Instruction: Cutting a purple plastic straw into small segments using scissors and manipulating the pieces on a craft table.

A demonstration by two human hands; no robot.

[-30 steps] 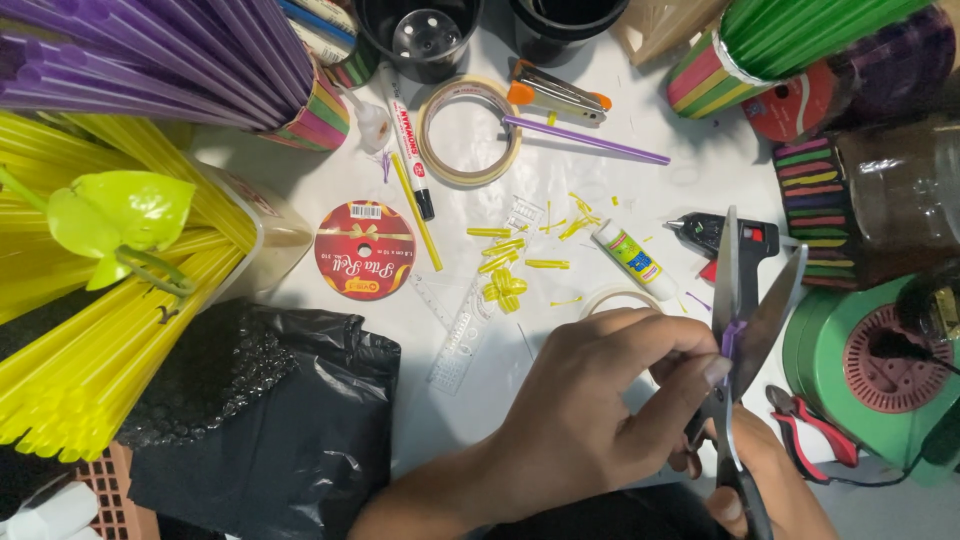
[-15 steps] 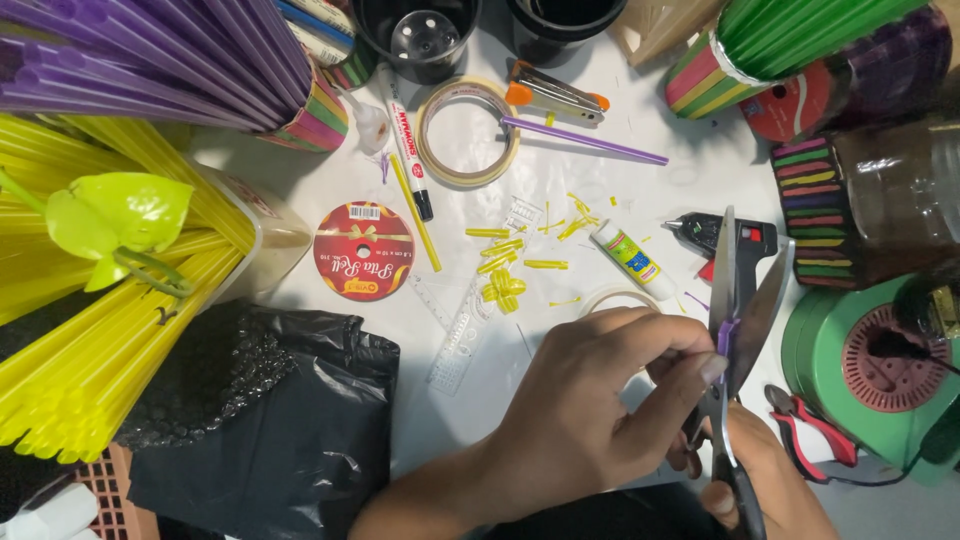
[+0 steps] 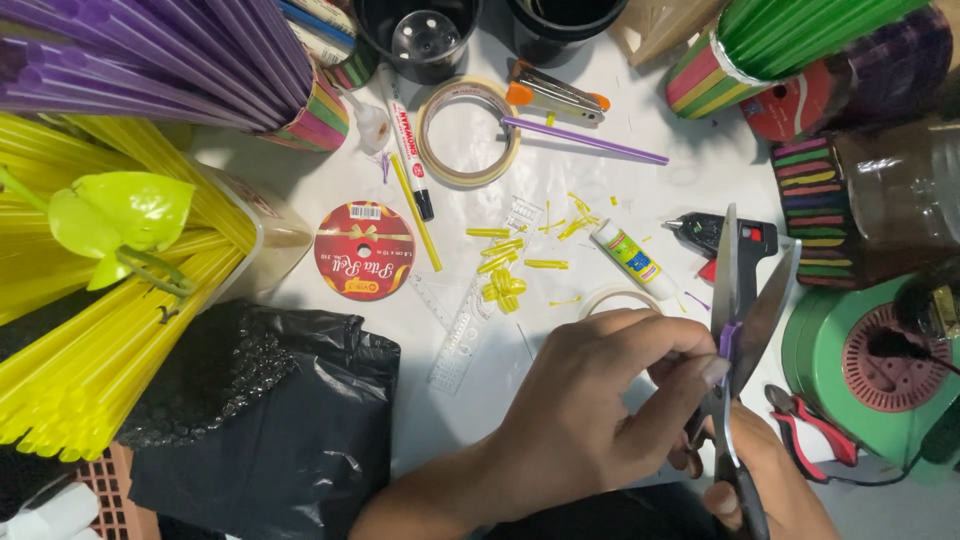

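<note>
1. Head view: the left hand (image 3: 590,400) pinches a short purple straw piece (image 3: 729,340) between thumb and fingertips, low and right of centre above the white bench (image 3: 560,190).
2. The right hand (image 3: 760,480), largely hidden behind the left, grips the handles of the scissors (image 3: 745,300); their parted blades straddle the purple piece.
3. Just behind the blades lie a black glue gun (image 3: 715,235) and a glue stick (image 3: 630,258).
4. Yellow straw cuttings (image 3: 505,265), a clear ruler (image 3: 460,335) and a red ribbon spool (image 3: 364,250) lie to the left.
5. Red-handled pliers (image 3: 815,425) rest right of the hands, beside a green round stand (image 3: 850,350).
</note>
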